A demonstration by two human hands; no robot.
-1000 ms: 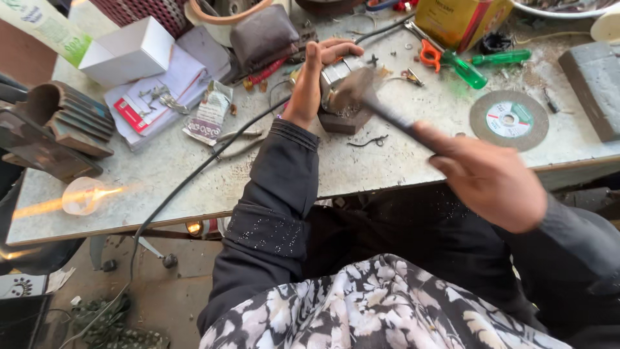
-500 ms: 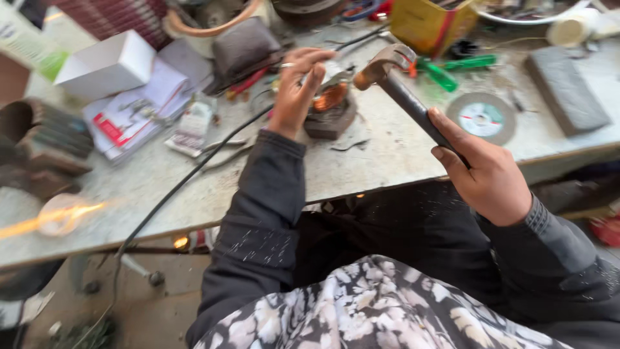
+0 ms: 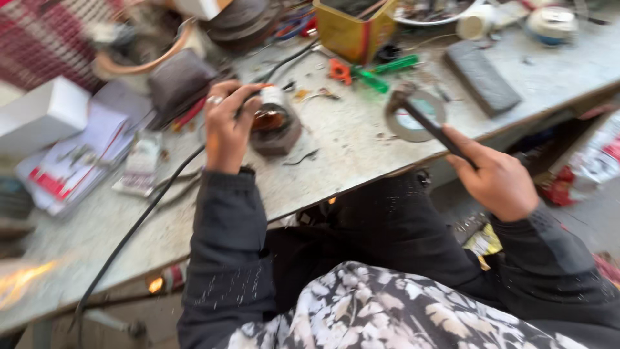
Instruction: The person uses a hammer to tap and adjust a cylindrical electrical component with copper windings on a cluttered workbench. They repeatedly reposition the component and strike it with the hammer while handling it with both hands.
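Observation:
My left hand (image 3: 226,126) grips a small round motor part (image 3: 274,126) with copper windings, resting on the grey workbench (image 3: 349,148). A ring shows on one finger. My right hand (image 3: 494,178) holds the dark handle of a hammer (image 3: 426,119); its head lies low over a grinding disc (image 3: 413,116) on the bench, well right of the motor part. The picture is blurred by motion.
A black cable (image 3: 148,213) runs across the bench towards its front edge. A yellow tin (image 3: 355,29), green-handled screwdriver (image 3: 387,68), orange pliers (image 3: 340,71), a grey block (image 3: 481,77), a white box (image 3: 42,116) and papers (image 3: 71,168) crowd the bench.
The hammer has swung from over the motor part away to the right, down onto the grinding disc. My left hand has stayed on the motor part. The view has shifted.

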